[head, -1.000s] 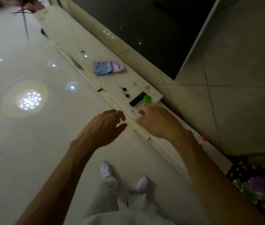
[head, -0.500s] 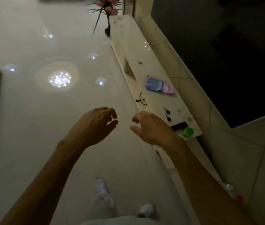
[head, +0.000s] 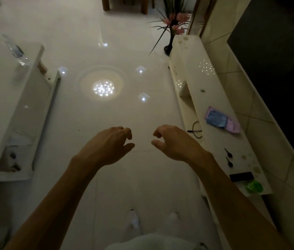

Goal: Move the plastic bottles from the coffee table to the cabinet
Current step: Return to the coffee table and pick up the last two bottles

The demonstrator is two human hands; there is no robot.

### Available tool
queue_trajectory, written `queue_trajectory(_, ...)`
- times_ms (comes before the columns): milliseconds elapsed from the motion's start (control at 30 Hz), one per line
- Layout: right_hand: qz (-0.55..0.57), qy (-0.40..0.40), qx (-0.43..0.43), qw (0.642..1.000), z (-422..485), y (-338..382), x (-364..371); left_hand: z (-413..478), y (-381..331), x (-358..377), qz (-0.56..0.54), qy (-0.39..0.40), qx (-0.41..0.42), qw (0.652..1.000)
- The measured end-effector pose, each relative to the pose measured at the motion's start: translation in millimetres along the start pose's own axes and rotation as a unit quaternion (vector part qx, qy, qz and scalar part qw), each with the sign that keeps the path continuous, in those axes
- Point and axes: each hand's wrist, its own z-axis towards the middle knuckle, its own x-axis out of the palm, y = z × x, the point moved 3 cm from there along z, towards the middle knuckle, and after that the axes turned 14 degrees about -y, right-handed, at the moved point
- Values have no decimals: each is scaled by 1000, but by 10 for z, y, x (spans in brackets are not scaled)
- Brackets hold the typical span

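— How far are you getting with the bottles?

— I am carrying nothing right now. My left hand point(head: 110, 145) and my right hand point(head: 175, 143) are hanging in front of me at the middle of the frame. The fingers are loosely curled, with the thumbs apart from them, and they are gripping nothing.

— So where is a bottle sitting?

— One clear bottle point(head: 16, 49) is showing at the upper left, on top of the coffee table point(head: 25, 105). I am judging that this one is waiting to be fetched. A green thing point(head: 254, 186) is lying at the lower right end of the cabinet point(head: 214, 98), which is running along the right side. I cannot tell whether it is a bottle, so I am counting nothing as delivered.

— Are you finding room for walking?

— A wide strip of shiny floor point(head: 106, 109) is running between the table's edge on the left and the cabinet's front edge on the right. A pink and blue cloth point(head: 222, 120) and a black box point(head: 241, 176) are taking up the cabinet's near half. The bare stretch beyond the cloth, towards the vase point(head: 168, 46), is looking like the easier spot for setting a bottle down.
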Motion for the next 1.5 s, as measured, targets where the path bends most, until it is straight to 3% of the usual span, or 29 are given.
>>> queue_trajectory(367, -28, 34, -93, 995, 1031, 122, -121, 460, 398, -278, -13, -33, -73, 997)
queue_trajectory(1000, 30, 8, -218, 975, 3058, -16, -693, 2157, 740, -710, 0, -53, -187, 981)
queue_trajectory(1267, 2, 54, -262, 963, 3637, 541, -472, 2226, 1469, -836, -15, -63, -230, 971)
queue_trajectory(1500, -23, 72, -250, 965, 4178, 1290, -183, 2289, 2458, -1020, -35, -82, -241, 966)
